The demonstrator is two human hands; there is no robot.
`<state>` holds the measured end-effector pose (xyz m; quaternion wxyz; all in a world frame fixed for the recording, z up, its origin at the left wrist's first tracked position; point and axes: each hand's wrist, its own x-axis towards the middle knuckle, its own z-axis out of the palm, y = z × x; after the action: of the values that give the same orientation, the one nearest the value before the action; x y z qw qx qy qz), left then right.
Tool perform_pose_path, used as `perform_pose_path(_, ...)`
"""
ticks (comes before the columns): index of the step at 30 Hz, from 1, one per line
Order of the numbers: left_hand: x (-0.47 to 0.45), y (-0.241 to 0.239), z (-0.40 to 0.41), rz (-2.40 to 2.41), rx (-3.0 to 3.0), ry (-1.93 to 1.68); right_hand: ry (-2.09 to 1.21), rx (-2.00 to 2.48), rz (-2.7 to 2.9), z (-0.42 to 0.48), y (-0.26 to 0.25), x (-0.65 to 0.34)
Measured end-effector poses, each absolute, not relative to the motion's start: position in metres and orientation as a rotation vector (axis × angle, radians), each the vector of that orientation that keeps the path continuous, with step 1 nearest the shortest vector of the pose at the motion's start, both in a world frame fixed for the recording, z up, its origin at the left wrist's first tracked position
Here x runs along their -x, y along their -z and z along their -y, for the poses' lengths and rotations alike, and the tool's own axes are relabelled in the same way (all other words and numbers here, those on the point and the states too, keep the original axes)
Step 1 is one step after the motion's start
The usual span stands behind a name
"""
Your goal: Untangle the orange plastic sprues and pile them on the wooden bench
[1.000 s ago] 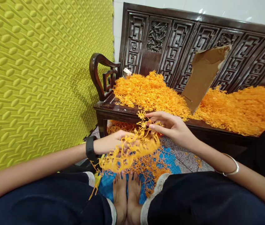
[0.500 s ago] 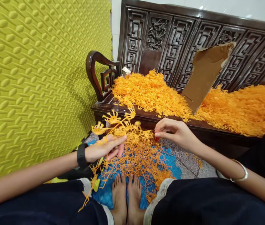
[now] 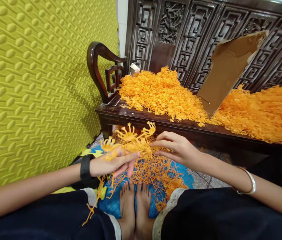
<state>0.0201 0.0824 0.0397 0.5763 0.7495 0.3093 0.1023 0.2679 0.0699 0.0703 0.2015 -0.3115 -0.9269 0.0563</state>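
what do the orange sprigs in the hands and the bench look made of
Orange sprigs, held by the left hand and right hand: probably moulded plastic, thin uniform matte branches. Bench: dark carved wood, glossy lacquered sheen.

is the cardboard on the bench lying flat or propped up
Propped up: the cardboard leans tilted against the bench back, its lower edge in the orange pile.

A tangled orange plastic sprig bunch [image 3: 131,141], flower-shaped tips up, hangs above a blue mat.

Black wristband [image 3: 85,168], silver bangle [image 3: 250,182], dark trousers [image 3: 220,213]
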Motion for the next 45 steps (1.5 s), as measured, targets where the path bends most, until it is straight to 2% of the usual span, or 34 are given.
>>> perform_pose_path(5,-0.018,-0.044,-0.082,-0.789,-1.746,-0.291,-0.141,0.927,2.396,-0.065,-0.079,-0.274)
perform_pose_path(10,-0.011,-0.048,-0.083,-0.838,-1.818,-0.312,-0.485,1.069,2.030,-0.069,-0.091,-0.291)
perform_pose_path(15,-0.002,-0.037,-0.091,-0.866,-1.783,-0.468,-0.418,1.185,1.509,-0.079,-0.090,-0.334)
perform_pose_path(17,-0.005,-0.036,-0.091,-0.940,-1.753,-0.447,-0.672,1.302,1.651,-0.080,-0.083,-0.340)
perform_pose_path(20,-0.009,-0.038,-0.090,-0.941,-1.743,-0.415,-1.280,1.431,1.943,-0.083,-0.073,-0.334)
perform_pose_path(21,-0.010,-0.039,-0.089,-0.925,-1.750,-0.415,-1.350,1.418,1.945,-0.086,-0.072,-0.331)
perform_pose_path(25,-0.011,-0.042,-0.088,-0.881,-1.792,-0.427,-0.944,1.143,1.524,-0.108,-0.067,-0.325)
perform_pose_path(27,-0.012,-0.043,-0.087,-0.889,-1.800,-0.421,-0.952,1.037,1.387,-0.115,-0.059,-0.326)
perform_pose_path(31,-0.017,-0.044,-0.085,-0.912,-1.749,-0.416,-1.567,1.046,1.485,-0.111,-0.034,-0.321)
perform_pose_path(33,-0.019,-0.044,-0.085,-0.911,-1.726,-0.412,-1.732,1.078,1.573,-0.105,-0.029,-0.317)
perform_pose_path(41,-0.023,-0.041,-0.085,-0.862,-1.770,-0.318,-1.388,1.003,1.870,-0.089,-0.065,-0.291)
perform_pose_path(45,-0.022,-0.044,-0.083,-0.806,-1.849,-0.248,-1.036,0.973,2.116,-0.080,-0.076,-0.277)
